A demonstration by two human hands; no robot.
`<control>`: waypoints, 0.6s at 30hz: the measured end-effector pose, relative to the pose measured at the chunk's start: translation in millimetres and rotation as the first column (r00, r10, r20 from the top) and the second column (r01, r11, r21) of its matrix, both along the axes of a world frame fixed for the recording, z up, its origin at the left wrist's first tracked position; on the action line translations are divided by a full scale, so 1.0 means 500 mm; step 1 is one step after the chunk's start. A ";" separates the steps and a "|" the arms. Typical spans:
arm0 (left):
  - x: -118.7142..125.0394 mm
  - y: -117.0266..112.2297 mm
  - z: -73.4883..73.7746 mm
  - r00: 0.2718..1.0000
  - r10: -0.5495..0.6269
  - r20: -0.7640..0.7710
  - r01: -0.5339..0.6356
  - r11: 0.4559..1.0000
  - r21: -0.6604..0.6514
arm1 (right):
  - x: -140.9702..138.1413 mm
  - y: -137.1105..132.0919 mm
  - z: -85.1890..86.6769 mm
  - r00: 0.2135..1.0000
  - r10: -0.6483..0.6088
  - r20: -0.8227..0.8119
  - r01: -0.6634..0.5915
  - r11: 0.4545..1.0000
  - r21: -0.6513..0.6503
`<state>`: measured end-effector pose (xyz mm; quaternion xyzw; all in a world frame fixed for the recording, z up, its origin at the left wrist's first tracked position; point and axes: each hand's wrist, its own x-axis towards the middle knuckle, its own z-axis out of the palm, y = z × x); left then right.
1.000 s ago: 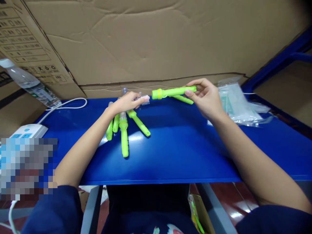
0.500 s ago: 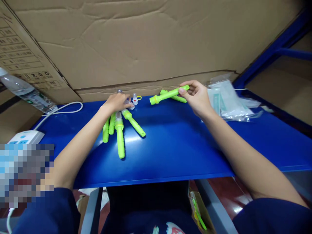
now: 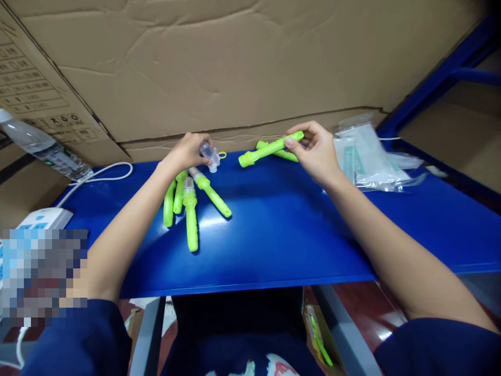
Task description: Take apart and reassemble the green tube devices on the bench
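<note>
My left hand (image 3: 192, 150) is closed, its thumb and fingers pinching a small clear plastic cap (image 3: 210, 156) just above the blue table. A yellow ring (image 3: 222, 155) shows behind that cap. Between the thumb and fingers of my right hand (image 3: 316, 152) is a lime-green plastic handle (image 3: 270, 149), tilted, its threaded collar pointing left. Behind it another green handle (image 3: 287, 155) lies on the table. Several green handles with clear tops, one of them this green handle (image 3: 191, 224), lie below my left hand; some tops are partly hidden by it.
Cardboard (image 3: 235, 68) walls the back of the blue table (image 3: 274, 235). Clear plastic bags (image 3: 376, 156) lie at right. To the left are a water bottle (image 3: 47, 149), a white cable (image 3: 117, 166) and a power strip (image 3: 49, 219). A blue metal frame (image 3: 434, 89) stands at right.
My left hand has lifted the clear cap off the table and turned it to the right, beside the yellow ring. My right hand keeps hold of the green handle almost in place.
</note>
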<state>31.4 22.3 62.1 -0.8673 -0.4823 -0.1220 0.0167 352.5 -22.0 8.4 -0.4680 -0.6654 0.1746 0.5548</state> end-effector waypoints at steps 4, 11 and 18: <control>-0.012 -0.033 -0.004 0.987 0.148 0.062 -0.157 0.968 0.197 | -0.012 -0.006 0.001 0.999 0.022 -0.026 -0.023 1.000 -0.015; -0.030 -0.031 -0.034 0.963 0.271 -0.007 -0.271 0.963 0.001 | -0.018 -0.006 -0.003 0.996 0.061 -0.057 -0.062 0.998 -0.021; -0.039 0.000 -0.023 0.910 0.371 -0.187 -0.391 0.917 -0.083 | -0.014 0.002 -0.010 0.998 0.047 -0.036 -0.047 0.999 -0.011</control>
